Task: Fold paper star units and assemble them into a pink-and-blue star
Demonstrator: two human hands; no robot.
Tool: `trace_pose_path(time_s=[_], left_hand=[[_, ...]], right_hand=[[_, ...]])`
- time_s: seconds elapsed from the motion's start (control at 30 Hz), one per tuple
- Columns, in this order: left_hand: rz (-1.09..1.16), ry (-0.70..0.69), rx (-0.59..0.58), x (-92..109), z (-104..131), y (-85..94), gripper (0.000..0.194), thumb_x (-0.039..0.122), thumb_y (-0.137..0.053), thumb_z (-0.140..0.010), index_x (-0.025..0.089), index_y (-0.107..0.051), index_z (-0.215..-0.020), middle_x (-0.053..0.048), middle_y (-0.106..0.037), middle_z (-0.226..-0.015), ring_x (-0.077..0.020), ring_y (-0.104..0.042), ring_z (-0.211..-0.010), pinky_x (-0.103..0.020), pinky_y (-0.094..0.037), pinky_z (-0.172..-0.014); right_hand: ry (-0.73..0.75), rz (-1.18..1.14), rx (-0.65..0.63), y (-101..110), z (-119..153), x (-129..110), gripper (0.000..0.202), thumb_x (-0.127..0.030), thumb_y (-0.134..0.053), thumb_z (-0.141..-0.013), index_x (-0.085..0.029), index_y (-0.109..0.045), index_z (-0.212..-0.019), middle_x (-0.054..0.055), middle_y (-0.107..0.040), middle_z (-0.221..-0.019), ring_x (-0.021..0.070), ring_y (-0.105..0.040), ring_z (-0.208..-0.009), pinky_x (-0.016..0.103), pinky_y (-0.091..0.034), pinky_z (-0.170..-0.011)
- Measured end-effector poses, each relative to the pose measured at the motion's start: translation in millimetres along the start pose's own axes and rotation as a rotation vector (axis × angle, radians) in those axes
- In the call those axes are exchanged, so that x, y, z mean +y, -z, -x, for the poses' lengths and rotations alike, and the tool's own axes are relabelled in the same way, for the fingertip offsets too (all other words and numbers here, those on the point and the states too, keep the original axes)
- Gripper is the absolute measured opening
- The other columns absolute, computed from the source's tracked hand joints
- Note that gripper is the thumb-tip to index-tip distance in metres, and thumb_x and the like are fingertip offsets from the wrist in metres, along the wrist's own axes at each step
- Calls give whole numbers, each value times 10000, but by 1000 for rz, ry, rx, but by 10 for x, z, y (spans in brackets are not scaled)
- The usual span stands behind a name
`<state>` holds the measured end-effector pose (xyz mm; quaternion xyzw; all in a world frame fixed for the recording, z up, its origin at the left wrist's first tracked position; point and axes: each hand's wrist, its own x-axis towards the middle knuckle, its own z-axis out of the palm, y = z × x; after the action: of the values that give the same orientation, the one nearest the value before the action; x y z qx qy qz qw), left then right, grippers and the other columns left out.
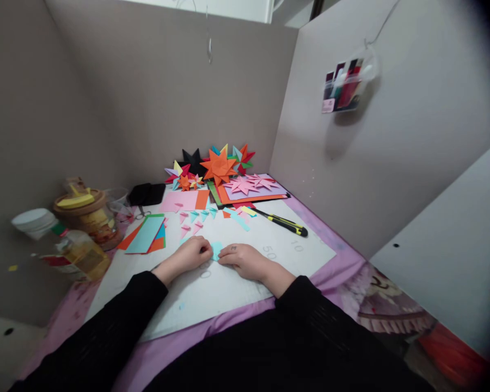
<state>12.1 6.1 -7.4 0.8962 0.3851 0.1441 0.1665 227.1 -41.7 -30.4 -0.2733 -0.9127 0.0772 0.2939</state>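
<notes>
A small piece of light blue paper (216,250) lies on the white board between my two hands. My left hand (193,252) is curled, thumb and fingertips pinched at the paper's left edge. My right hand (245,261) presses its fingers together on the paper's right side, with a ring on one finger. The fingertips partly cover the paper, so its folds cannot be made out. Just beyond are several small folded paper pieces, pink (198,226) and light blue (204,214). A black and yellow utility knife (286,224) lies to the right.
Paper strips (146,235) lie at the left, near scissors (142,213). A glue bottle (84,256) and a brown pot (90,215) stand beside the board. Folded paper stars (219,165) rest at the back wall. A clear plastic cup (347,84) hangs on the right wall.
</notes>
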Motion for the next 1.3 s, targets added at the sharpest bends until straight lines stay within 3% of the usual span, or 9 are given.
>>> trace_pose_path(time_s=[0.23, 0.43, 0.8, 1.3], left_hand=[[-31, 56, 15, 19, -7, -23, 145, 217, -503, -709, 169, -633, -667, -30, -599, -687, -161, -532, -652, -259, -388, -634], [-39, 86, 11, 38, -14, -18, 140, 218, -507, -696, 175, -635, -659, -33, -603, -696, -172, -535, -674, -262, -393, -647], [-48, 138, 28, 86, -11, -29, 144, 218, -502, -699, 178, -633, -654, -38, -600, -691, -181, -532, -665, -275, -383, -634], [63, 87, 27, 10, 29, 63, 65, 237, -556, -691, 179, -585, -689, 4, -593, -672, -156, -534, -658, -239, -379, -596]], right_hand=[[-62, -29, -14, 14, -9, -25, 357, -43, -489, -823, -210, -627, -1106, 56, -670, -1050, 158, -602, -972, 273, -474, -855], [-40, 31, -32, -25, 5, 21, 294, -94, -519, -825, -240, -680, -1025, 41, -657, -1062, 165, -600, -950, 269, -469, -832], [-26, 69, -71, 30, -28, -38, 291, -112, -496, -852, -236, -643, -1071, 40, -648, -1070, 157, -580, -956, 265, -454, -824], [-22, 256, -209, 62, -91, -107, 450, -104, -532, -828, -300, -551, -1232, 78, -566, -1054, 201, -491, -901, 337, -415, -781]])
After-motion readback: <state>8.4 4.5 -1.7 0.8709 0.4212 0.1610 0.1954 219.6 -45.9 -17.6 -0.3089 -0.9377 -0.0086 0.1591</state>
